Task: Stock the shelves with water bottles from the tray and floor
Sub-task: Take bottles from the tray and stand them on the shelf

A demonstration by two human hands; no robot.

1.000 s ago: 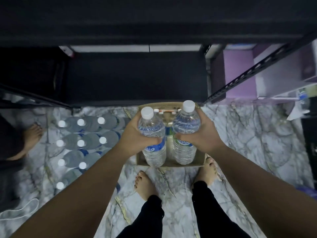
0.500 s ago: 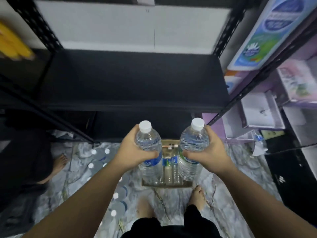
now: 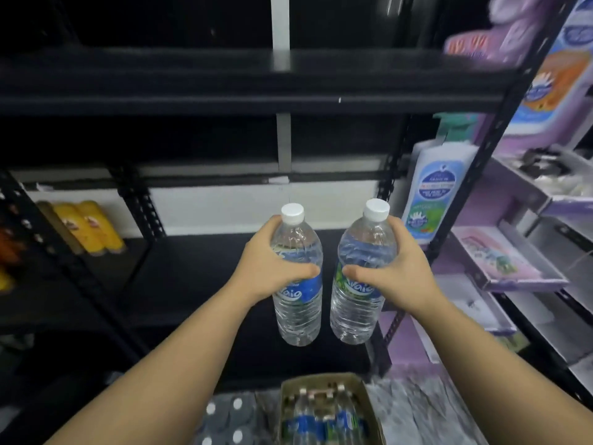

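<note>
Dim, shadowy shelving; motion blur and wide-angle distortion smear the edges.

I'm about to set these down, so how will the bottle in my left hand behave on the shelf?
The left bottle looks full and sealed, so probably heavy for its size. It is tall and narrow, so a nudge on the black shelf might tip it. Its thin ribbed plastic likely flexes under the left hand.

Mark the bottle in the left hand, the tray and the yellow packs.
Left bottle (image 3: 296,303), head view, on its blue label.
Tray (image 3: 362,393), head view, on its right wall.
Yellow packs (image 3: 91,228), head view, on the middle pack.
</note>
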